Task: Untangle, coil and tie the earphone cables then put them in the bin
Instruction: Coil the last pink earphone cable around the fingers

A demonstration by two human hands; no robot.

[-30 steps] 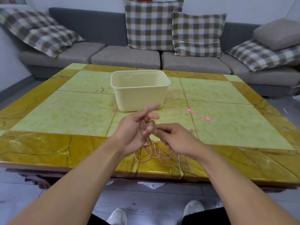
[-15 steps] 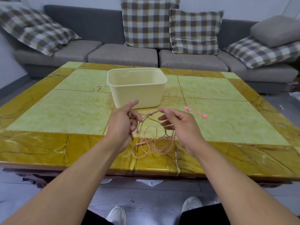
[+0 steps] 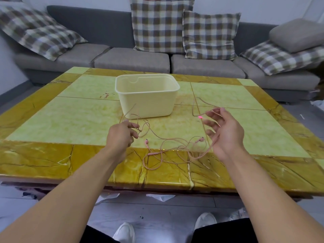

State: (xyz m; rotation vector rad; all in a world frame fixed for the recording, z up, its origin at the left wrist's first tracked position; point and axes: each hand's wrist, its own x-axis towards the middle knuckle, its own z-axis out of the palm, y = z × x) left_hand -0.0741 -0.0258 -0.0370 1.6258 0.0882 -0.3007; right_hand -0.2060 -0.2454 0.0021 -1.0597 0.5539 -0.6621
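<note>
The left hand (image 3: 121, 135) pinches the pink earphone cable (image 3: 168, 146); the right hand (image 3: 222, 130) seems to hook it loosely on curled fingers. Loops sprawl over the worktop (image 3: 70, 120) edge; pulling apart could tighten knots.

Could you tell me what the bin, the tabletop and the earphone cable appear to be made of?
Bin: probably plastic, pale yellow, matte, with a moulded rim and notch.
Tabletop: seemingly polished stone or marble-look tile, glossy, veined, with seams between slabs.
Earphone cable: thin, limp pink strand, likely rubbery plastic sheathing; exact material unclear.
</note>
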